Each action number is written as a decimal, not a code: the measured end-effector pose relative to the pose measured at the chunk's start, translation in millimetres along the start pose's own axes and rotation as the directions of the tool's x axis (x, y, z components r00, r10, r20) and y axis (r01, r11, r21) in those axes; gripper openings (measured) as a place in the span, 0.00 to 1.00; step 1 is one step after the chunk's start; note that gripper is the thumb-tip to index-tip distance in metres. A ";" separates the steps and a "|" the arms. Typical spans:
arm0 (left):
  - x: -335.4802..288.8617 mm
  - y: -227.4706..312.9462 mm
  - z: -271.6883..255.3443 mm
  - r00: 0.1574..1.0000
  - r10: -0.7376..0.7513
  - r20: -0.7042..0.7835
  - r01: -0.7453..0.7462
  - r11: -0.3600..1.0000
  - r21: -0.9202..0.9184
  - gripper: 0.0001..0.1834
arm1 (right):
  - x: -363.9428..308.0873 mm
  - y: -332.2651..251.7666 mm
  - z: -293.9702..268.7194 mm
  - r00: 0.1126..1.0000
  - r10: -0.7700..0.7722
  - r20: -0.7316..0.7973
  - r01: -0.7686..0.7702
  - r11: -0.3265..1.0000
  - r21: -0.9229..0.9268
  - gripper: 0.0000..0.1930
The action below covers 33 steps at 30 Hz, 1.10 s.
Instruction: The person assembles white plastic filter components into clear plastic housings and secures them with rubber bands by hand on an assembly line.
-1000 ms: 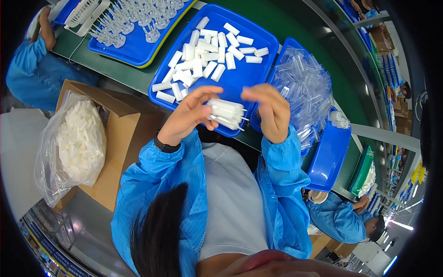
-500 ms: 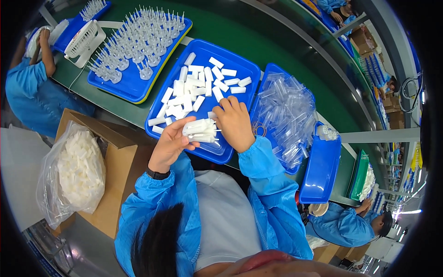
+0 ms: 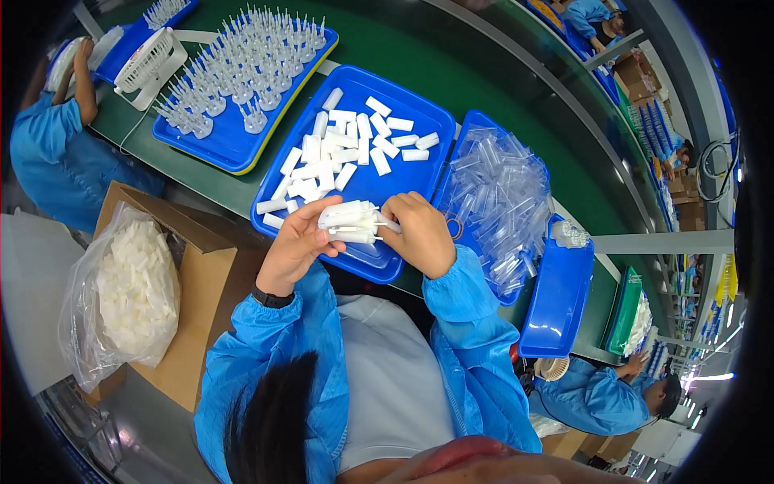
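My left hand [image 3: 295, 245] is wrapped around a pronged clear plastic part [image 3: 351, 223] with several white cylinders fitted side by side on it, lying sideways over the near edge of a blue tray. Against its right end, my right hand [image 3: 422, 235] is closed in a pinch on one white cylinder [image 3: 390, 223], mostly covered by the fingers. Beyond my hands, loose white cylinders [image 3: 326, 155] lie scattered in the blue tray [image 3: 419, 98].
Upright pronged clear parts [image 3: 242, 73] fill a tray at the left, beside a white fan [image 3: 150, 68]. Clear tubes [image 3: 496, 198] are heaped right, near a blue tray [image 3: 556, 298]. A bag of white cylinders [image 3: 135, 294] sits in a carton [image 3: 218, 282]. Co-workers sit either side.
My right hand has come down and brought the white cylinder to the right end of the pronged part. My left hand keeps its hold almost in place.
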<state>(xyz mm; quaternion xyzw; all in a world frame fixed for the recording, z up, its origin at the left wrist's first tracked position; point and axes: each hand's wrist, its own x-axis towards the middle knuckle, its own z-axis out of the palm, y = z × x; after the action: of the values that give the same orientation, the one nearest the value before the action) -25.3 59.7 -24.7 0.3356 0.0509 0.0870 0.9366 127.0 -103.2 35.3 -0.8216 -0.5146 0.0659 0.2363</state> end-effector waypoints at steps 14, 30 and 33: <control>1.9 -2.8 7.1 0.997 0.028 -0.069 -0.022 0.995 0.094 0.28 | -29.4 0.7 -34.8 0.984 -0.074 -0.163 0.120 0.948 0.295 0.10; 2.2 -4.6 15.2 0.992 0.109 -0.067 -0.086 0.957 0.277 0.25 | -34.2 -5.5 -44.4 0.873 -0.232 -0.428 0.265 0.964 0.018 0.17; 3.4 -5.8 12.1 0.996 0.079 -0.039 -0.066 0.961 0.269 0.25 | -32.3 -8.1 -49.2 0.885 -0.326 -0.332 0.329 0.943 -0.047 0.18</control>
<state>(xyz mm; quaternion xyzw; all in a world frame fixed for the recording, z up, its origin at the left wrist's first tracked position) -19.3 48.5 -19.2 0.4581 0.0731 0.1219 0.8775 122.8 -144.3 77.9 -0.7208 -0.5976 -0.1130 0.3325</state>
